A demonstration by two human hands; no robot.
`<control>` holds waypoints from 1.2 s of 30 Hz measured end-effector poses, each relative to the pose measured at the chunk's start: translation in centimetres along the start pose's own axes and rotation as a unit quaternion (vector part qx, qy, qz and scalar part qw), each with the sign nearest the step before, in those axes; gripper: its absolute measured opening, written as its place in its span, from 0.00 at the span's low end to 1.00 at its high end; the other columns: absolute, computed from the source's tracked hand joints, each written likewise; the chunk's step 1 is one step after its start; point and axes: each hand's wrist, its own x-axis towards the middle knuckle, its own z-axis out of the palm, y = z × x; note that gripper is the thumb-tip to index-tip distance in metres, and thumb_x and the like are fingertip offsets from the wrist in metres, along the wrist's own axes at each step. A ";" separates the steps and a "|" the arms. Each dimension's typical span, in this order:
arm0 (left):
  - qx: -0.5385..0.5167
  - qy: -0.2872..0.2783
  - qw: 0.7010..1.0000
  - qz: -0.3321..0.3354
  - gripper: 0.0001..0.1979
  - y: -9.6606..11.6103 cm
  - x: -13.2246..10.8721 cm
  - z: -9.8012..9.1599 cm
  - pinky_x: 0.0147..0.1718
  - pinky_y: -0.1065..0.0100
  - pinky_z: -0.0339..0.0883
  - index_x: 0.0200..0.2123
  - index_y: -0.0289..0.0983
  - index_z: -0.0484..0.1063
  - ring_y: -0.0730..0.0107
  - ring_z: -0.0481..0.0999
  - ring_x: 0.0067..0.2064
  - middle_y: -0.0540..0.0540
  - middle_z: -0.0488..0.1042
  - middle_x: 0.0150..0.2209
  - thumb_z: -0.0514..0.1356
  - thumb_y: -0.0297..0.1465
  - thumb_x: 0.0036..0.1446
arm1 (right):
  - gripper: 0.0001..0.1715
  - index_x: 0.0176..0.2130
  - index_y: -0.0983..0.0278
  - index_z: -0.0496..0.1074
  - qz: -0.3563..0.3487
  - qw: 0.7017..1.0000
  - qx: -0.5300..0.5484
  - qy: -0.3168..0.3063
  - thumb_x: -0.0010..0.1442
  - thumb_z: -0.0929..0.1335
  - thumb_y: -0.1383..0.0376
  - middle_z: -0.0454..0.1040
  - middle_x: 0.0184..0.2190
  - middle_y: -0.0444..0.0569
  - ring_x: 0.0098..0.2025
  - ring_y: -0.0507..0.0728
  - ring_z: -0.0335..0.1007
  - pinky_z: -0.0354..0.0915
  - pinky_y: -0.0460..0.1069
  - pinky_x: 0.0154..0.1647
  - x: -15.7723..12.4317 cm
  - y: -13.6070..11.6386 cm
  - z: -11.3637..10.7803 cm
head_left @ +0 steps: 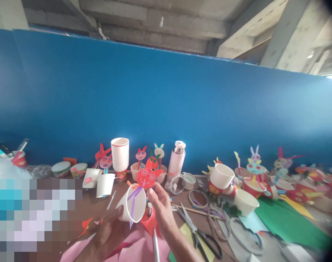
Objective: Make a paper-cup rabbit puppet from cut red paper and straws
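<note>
Tilted in my left hand [109, 226] is a white paper cup [123, 208], its mouth facing me and the fingers wrapped round its side. Purple paper strips [132, 205] lie inside the cup and run up to a red paper animal face [146, 178]. That face has pointed ears and drawn features. My right hand [161, 205] is closed at the face's lower edge, thumb and fingers together. Just below the cup stands a red container [149, 222]. Scissors [193, 228] lie to the right of my right forearm.
Stacked paper cups [120, 154] and a pale pink thermos [177, 160] stand by the blue partition [155, 98]. Finished-looking cups with paper faces [253, 167] fill the right side. Tape rolls [246, 236] and green paper [288, 220] lie at right.
</note>
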 end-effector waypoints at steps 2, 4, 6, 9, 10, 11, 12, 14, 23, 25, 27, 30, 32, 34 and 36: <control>-0.003 0.002 1.000 0.001 0.24 -0.1 0.0 -0.4 0.49 0.55 0.62 0.56 0.39 0.61 0.55 0.74 0.46 0.43 0.78 0.41 0.58 0.31 0.55 | 0.19 0.46 0.62 0.68 -0.003 1.000 0.011 -0.014 0.58 0.64 0.55 0.73 0.39 0.50 0.39 0.58 0.70 0.65 0.50 0.38 0.0 -0.2 0.1; -0.003 0.008 1.000 -0.002 0.23 -0.2 0.1 -0.8 0.48 0.56 0.63 0.55 0.38 0.61 0.57 0.75 0.45 0.43 0.78 0.40 0.58 0.31 0.55 | 0.19 0.45 0.61 0.68 -0.002 1.000 0.016 -0.019 0.57 0.65 0.55 0.73 0.39 0.49 0.40 0.58 0.70 0.64 0.50 0.40 0.0 -0.3 0.1; 0.001 0.017 1.000 -0.005 0.23 -0.3 0.3 -1.2 0.46 0.57 0.64 0.55 0.37 0.62 0.58 0.75 0.44 0.42 0.78 0.40 0.58 0.30 0.56 | 0.18 0.45 0.61 0.69 0.000 1.000 0.017 -0.017 0.57 0.65 0.56 0.74 0.39 0.49 0.40 0.58 0.70 0.64 0.51 0.42 0.0 -0.1 0.0; 0.017 0.028 0.999 -0.006 0.24 -0.4 0.4 -1.1 0.42 0.59 0.66 0.55 0.36 0.62 0.59 0.76 0.42 0.41 0.78 0.39 0.59 0.30 0.54 | 0.16 0.42 0.63 0.71 0.006 1.000 0.019 0.002 0.56 0.67 0.57 0.75 0.37 0.48 0.39 0.57 0.70 0.63 0.51 0.43 0.1 0.5 -0.1; 0.027 0.036 0.999 -0.005 0.24 -0.5 0.4 -0.9 0.41 0.60 0.67 0.54 0.36 0.62 0.59 0.76 0.41 0.41 0.78 0.38 0.60 0.30 0.54 | 0.15 0.41 0.64 0.72 0.012 1.000 0.018 0.012 0.56 0.67 0.57 0.75 0.35 0.48 0.38 0.57 0.70 0.63 0.50 0.43 0.1 0.7 -0.1; 0.037 0.045 0.998 -0.002 0.23 -0.5 0.4 -0.7 0.38 0.61 0.68 0.54 0.36 0.63 0.59 0.76 0.40 0.42 0.78 0.37 0.60 0.31 0.54 | 0.15 0.39 0.64 0.72 0.018 0.999 0.018 0.023 0.55 0.68 0.57 0.76 0.34 0.48 0.37 0.57 0.70 0.63 0.50 0.41 0.0 0.9 -0.1; 0.048 0.055 0.997 0.002 0.22 -0.6 0.4 -0.4 0.35 0.62 0.69 0.52 0.36 0.64 0.59 0.77 0.38 0.42 0.78 0.36 0.60 0.33 0.54 | 0.14 0.37 0.65 0.73 0.026 0.999 0.018 0.032 0.54 0.68 0.58 0.76 0.33 0.48 0.36 0.56 0.70 0.63 0.49 0.40 0.0 1.0 -0.1; 0.066 0.074 0.995 0.013 0.20 -0.8 0.4 0.3 0.30 0.64 0.70 0.50 0.35 0.67 0.59 0.77 0.35 0.41 0.78 0.36 0.59 0.35 0.55 | 0.14 0.36 0.66 0.74 0.036 0.998 0.017 0.044 0.54 0.69 0.58 0.76 0.33 0.49 0.35 0.55 0.70 0.63 0.48 0.38 -0.1 1.2 0.0; 0.073 0.168 0.979 0.092 0.17 -1.1 0.9 1.7 0.41 0.58 0.71 0.51 0.31 0.65 0.57 0.77 0.42 0.40 0.78 0.39 0.53 0.26 0.59 | 0.14 0.38 0.66 0.73 0.013 0.997 -0.036 0.066 0.55 0.69 0.59 0.75 0.31 0.48 0.32 0.53 0.68 0.64 0.47 0.35 -0.6 1.5 0.0; 0.079 0.181 0.975 0.103 0.15 -1.2 1.0 1.8 0.41 0.58 0.71 0.50 0.31 0.66 0.58 0.77 0.42 0.40 0.78 0.39 0.53 0.26 0.59 | 0.14 0.36 0.66 0.74 0.017 0.996 -0.061 0.066 0.56 0.68 0.58 0.73 0.27 0.47 0.30 0.52 0.67 0.64 0.46 0.33 -0.5 1.8 -0.1; 0.082 0.191 0.972 0.112 0.14 -1.2 1.0 1.9 0.42 0.59 0.71 0.49 0.31 0.67 0.58 0.78 0.41 0.41 0.78 0.39 0.53 0.26 0.59 | 0.15 0.34 0.67 0.74 0.021 0.995 -0.083 0.058 0.56 0.67 0.57 0.71 0.24 0.45 0.27 0.51 0.65 0.63 0.45 0.31 -0.5 2.1 -0.2; 0.079 0.202 0.969 0.117 0.13 -1.3 1.1 1.7 0.43 0.59 0.71 0.47 0.31 0.68 0.59 0.78 0.41 0.41 0.79 0.38 0.54 0.26 0.59 | 0.16 0.32 0.67 0.74 0.023 0.994 -0.095 0.046 0.56 0.66 0.56 0.69 0.22 0.45 0.24 0.50 0.62 0.62 0.44 0.28 -0.3 2.2 -0.5; 0.078 0.199 0.970 0.116 0.14 -1.3 1.2 1.3 0.43 0.58 0.71 0.47 0.32 0.69 0.59 0.78 0.41 0.42 0.79 0.37 0.55 0.27 0.58 | 0.17 0.32 0.68 0.74 0.022 0.994 -0.102 0.038 0.57 0.66 0.56 0.70 0.24 0.46 0.26 0.51 0.63 0.62 0.44 0.28 -0.3 2.2 -0.6; 0.080 0.188 0.972 0.115 0.14 -1.3 1.3 0.9 0.44 0.58 0.71 0.48 0.32 0.69 0.58 0.78 0.41 0.42 0.79 0.37 0.56 0.28 0.57 | 0.17 0.33 0.68 0.73 0.019 0.993 -0.114 0.032 0.57 0.66 0.56 0.71 0.26 0.47 0.27 0.51 0.64 0.62 0.45 0.29 -0.2 2.0 -0.8; 0.081 0.178 0.974 0.118 0.15 -1.3 1.4 0.5 0.45 0.58 0.70 0.48 0.32 0.68 0.58 0.77 0.41 0.42 0.79 0.37 0.57 0.28 0.57 | 0.16 0.32 0.68 0.73 0.015 0.991 -0.131 0.029 0.56 0.67 0.57 0.70 0.26 0.47 0.27 0.52 0.63 0.61 0.45 0.29 -0.2 1.7 -0.9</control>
